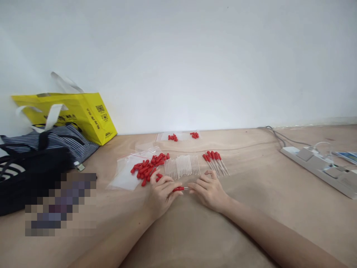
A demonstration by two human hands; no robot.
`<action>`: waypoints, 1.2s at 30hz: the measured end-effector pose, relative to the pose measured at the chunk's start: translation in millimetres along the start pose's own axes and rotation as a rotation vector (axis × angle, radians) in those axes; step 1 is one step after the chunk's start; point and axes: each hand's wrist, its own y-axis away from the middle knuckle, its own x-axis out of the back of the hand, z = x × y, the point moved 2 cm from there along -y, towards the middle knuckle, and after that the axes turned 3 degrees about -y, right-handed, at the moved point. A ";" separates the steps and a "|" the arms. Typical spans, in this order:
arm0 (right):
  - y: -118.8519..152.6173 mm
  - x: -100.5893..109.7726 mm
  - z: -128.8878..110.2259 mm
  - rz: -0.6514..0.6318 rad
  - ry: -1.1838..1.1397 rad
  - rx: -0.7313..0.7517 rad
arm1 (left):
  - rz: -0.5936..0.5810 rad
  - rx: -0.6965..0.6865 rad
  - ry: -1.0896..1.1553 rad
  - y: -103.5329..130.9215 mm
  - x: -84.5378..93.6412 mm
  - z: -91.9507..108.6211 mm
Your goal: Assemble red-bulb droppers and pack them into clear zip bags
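My left hand (163, 191) pinches a red rubber bulb (178, 189) between thumb and fingers. From the bulb a thin clear tube (186, 188) runs to the fingertips of my right hand (208, 190), which are closed on it. Beyond my left hand lies a pile of red bulbs (146, 169), partly on a clear plastic bag (124, 173). A row of clear tubes (182, 165) lies side by side past both hands. Just beyond my right hand, several tubes with red bulbs on their ends (213, 158) lie together.
Near the wall, another clear bag (182, 136) bears two small groups of red bulbs. At the left stand a yellow bag (83, 115), a striped bag (80, 139) and a black bag (33, 175). A white power strip (315, 169) with plugs and cables lies at the right.
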 end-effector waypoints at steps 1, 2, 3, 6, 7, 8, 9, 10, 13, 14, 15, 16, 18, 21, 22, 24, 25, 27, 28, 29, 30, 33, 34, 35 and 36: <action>1.3 0.4 1.9 -0.001 0.019 0.001 | 0.000 -0.002 -0.008 0.3 0.6 -1.9; 2.5 0.7 3.4 0.002 0.038 0.001 | -0.003 -0.002 -0.015 0.8 0.8 -3.6; 3.5 1.1 4.4 0.010 0.054 0.002 | -0.006 -0.001 -0.020 1.3 0.8 -4.7; 5.2 1.0 5.0 0.052 0.076 0.016 | 0.000 -0.002 -0.036 2.2 -0.2 -5.7; 5.5 0.3 4.8 0.064 0.077 0.024 | 0.008 -0.002 -0.044 2.2 -0.5 -5.2; 5.9 -0.7 4.4 0.072 0.075 0.030 | 0.018 -0.003 -0.049 2.1 -0.8 -4.2; 6.5 -1.9 3.9 0.078 0.069 0.034 | 0.027 -0.004 -0.050 1.9 -1.0 -2.8; 7.1 -3.2 3.3 0.083 0.060 0.035 | 0.032 -0.003 -0.046 1.6 -1.2 -1.0; 8.8 -5.5 1.1 0.104 0.015 0.020 | 0.025 0.014 -0.010 1.0 -1.7 5.8; 8.9 -5.6 0.2 0.110 0.001 0.013 | 0.018 0.023 0.004 1.0 -1.9 8.0; 8.8 -5.4 -0.6 0.115 -0.011 0.008 | 0.010 0.029 0.015 1.0 -2.1 9.9; 8.3 -5.0 -1.5 0.117 -0.022 0.006 | 0.002 0.033 0.023 1.0 -2.5 11.3; 6.6 -4.1 -2.8 0.104 -0.044 0.009 | -0.013 0.031 0.028 1.1 -3.2 12.3; 3.3 -3.1 -1.6 0.050 -0.059 -0.011 | -0.023 0.026 -0.010 0.7 -3.7 8.9; 2.6 -2.8 0.4 0.027 -0.047 -0.030 | -0.022 0.029 -0.034 0.8 -3.5 6.4; 2.4 -1.0 8.7 0.001 0.014 -0.104 | -0.035 0.058 -0.100 1.7 -2.2 -1.0; 3.2 0.6 15.5 -0.004 0.060 -0.169 | -0.054 0.083 -0.140 2.8 -1.4 -5.8; 7.2 5.4 34.2 -0.004 0.167 -0.357 | -0.102 0.144 -0.224 6.2 1.2 -17.3; 10.3 8.4 45.3 -0.007 0.222 -0.475 | -0.119 0.171 -0.262 8.4 2.9 -23.3; 13.8 11.4 56.6 -0.017 0.273 -0.592 | -0.130 0.195 -0.294 10.7 4.7 -29.3; 17.4 14.5 67.4 -0.030 0.319 -0.704 | -0.144 0.213 -0.317 13.0 6.5 -35.0; 26.4 21.5 92.1 -0.074 0.388 -0.962 | -0.217 0.254 -0.331 18.3 10.7 -48.3; 28.3 22.7 97.0 -0.087 0.393 -1.023 | -0.245 0.263 -0.325 19.4 11.7 -51.3; 29.6 23.2 100.2 -0.101 0.391 -1.070 | -0.267 0.268 -0.317 20.1 12.7 -53.5; 30.3 23.2 101.9 -0.115 0.382 -1.108 | -0.285 0.269 -0.310 20.4 13.4 -55.1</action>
